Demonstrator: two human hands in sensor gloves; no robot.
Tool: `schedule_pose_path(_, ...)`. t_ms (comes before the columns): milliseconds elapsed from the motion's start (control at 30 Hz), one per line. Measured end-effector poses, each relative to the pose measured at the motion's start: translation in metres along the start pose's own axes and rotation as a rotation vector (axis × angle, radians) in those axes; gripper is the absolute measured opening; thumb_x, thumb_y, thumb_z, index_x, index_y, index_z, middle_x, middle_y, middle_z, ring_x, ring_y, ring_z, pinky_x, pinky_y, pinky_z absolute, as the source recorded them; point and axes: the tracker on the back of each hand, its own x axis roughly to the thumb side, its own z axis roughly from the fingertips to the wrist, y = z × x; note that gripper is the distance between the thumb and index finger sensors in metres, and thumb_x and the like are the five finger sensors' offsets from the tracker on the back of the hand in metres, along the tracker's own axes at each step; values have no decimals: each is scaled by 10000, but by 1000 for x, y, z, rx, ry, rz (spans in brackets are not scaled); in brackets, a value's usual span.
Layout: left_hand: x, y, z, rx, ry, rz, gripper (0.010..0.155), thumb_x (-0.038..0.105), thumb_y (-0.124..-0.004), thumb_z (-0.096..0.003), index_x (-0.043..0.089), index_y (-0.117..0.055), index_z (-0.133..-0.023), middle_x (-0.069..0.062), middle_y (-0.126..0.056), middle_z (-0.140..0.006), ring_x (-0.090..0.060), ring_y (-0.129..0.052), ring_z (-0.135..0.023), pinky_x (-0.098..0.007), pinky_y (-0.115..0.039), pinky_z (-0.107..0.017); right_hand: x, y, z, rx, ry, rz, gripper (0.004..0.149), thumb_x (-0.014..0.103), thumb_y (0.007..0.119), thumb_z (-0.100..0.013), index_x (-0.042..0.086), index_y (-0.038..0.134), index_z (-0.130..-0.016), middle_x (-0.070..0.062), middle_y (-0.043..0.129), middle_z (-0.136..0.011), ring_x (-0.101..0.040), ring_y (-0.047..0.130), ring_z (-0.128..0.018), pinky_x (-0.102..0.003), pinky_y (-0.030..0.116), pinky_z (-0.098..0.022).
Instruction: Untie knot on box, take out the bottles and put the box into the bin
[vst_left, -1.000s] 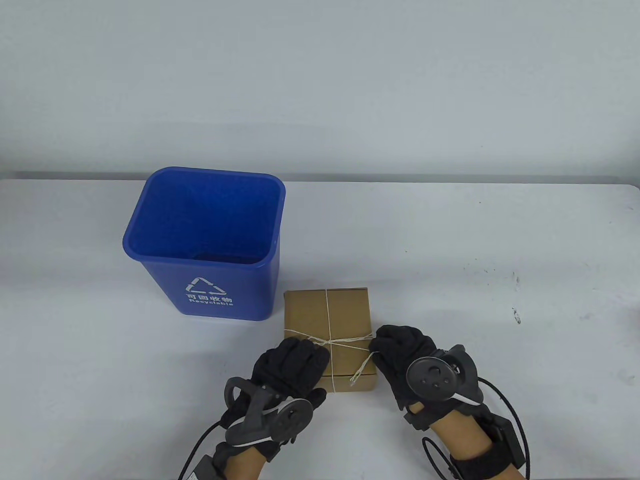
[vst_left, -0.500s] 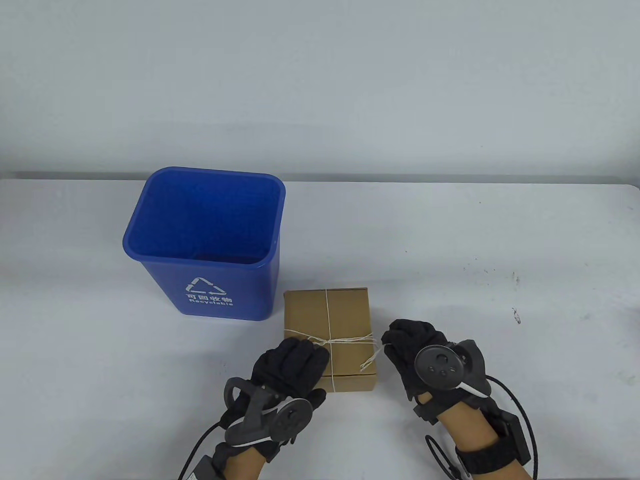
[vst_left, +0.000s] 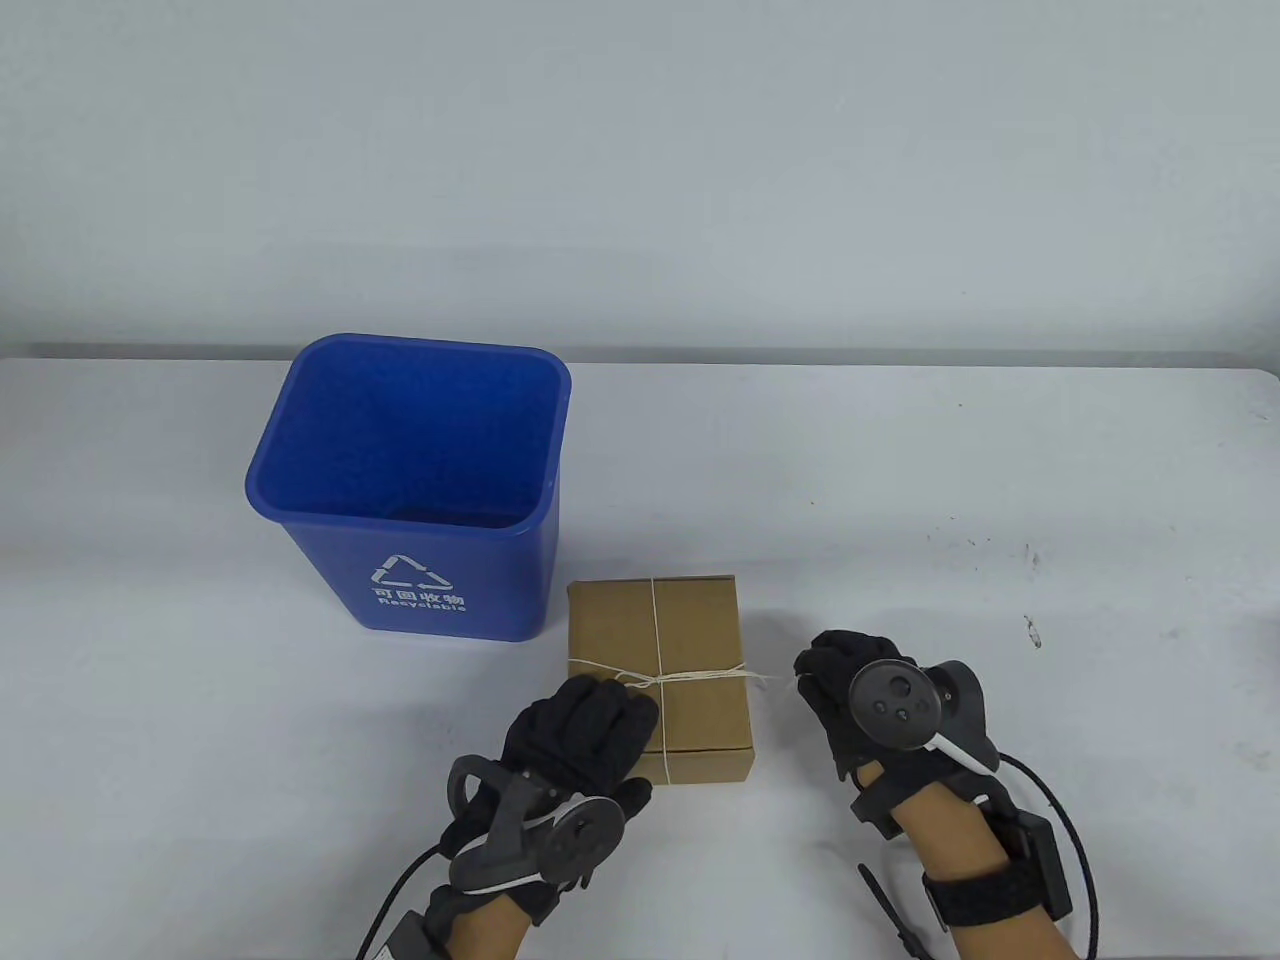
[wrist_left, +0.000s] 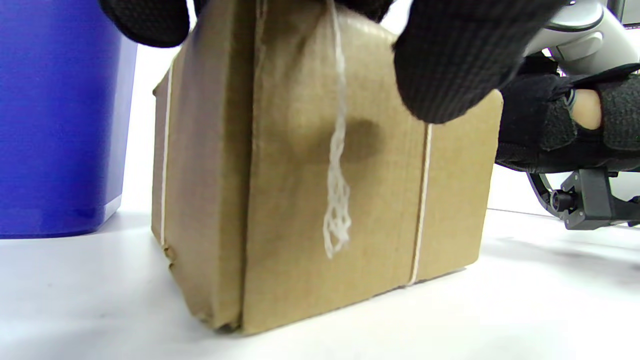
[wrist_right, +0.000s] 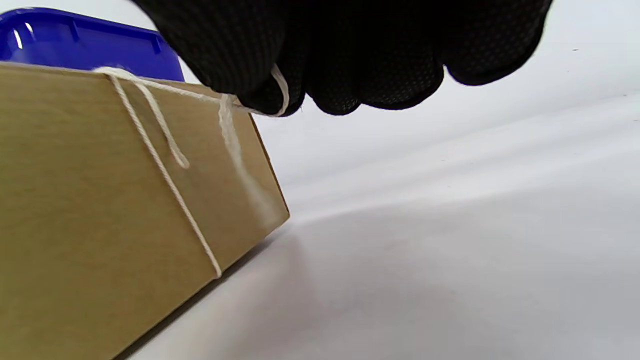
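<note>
Left hand (vst_left: 580, 725) rests flat-fingered on the box (vst_left: 655, 625); right hand's (vst_left: 850, 690) curled grip pinches the string (vst_left: 770, 680).

left hand (vst_left: 580, 735) rests flat, fingers (vst_left: 610, 700) extended; right hand (vst_left: 850, 690) has fingers (wrist_right: 270, 95) curled, pinching.

We saw a white table (vst_left: 900, 470). A blue bin (vst_left: 410, 480) stood on it. A brown box (vst_left: 655, 680) tied with string sat on the table too, just beside the bin.
</note>
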Motion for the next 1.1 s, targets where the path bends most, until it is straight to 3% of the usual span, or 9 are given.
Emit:
schedule_pose_path(333,0,0,0,-2,2,1,801,528,-787,-474,288,-401,-1134,-34,-348,-1119,-366,-407,-1054,-602,-544,-715,-17,6,-3,40,79,34,352,303,703,-485,167,799,-795,-82,719,-907,-399,740,-801,-572,644,-568)
schedule_pose_path(667,-1,0,0,-7,7,6,804,528,-786,-475,290,-394,-1135,-35,-341,-1121,-363,-400,-1058,-604,-541,-716,-55,10,-2,87,270,55,349,297,709,-486,154,809,-788,-87,727,-902,-407,749,-793,-576,644,-567)
schedule_pose_path(1100,-1,0,0,-11,8,11,807,529,-787,-474,290,-392,-1135,-27,-338,-1122,-361,-396,-1061,-605,-542,-716,-73,5,2,103,414,60,349,297,720,-482,144,823,-778,-96,740,-896,-414,760,-785,-575,649,-562)
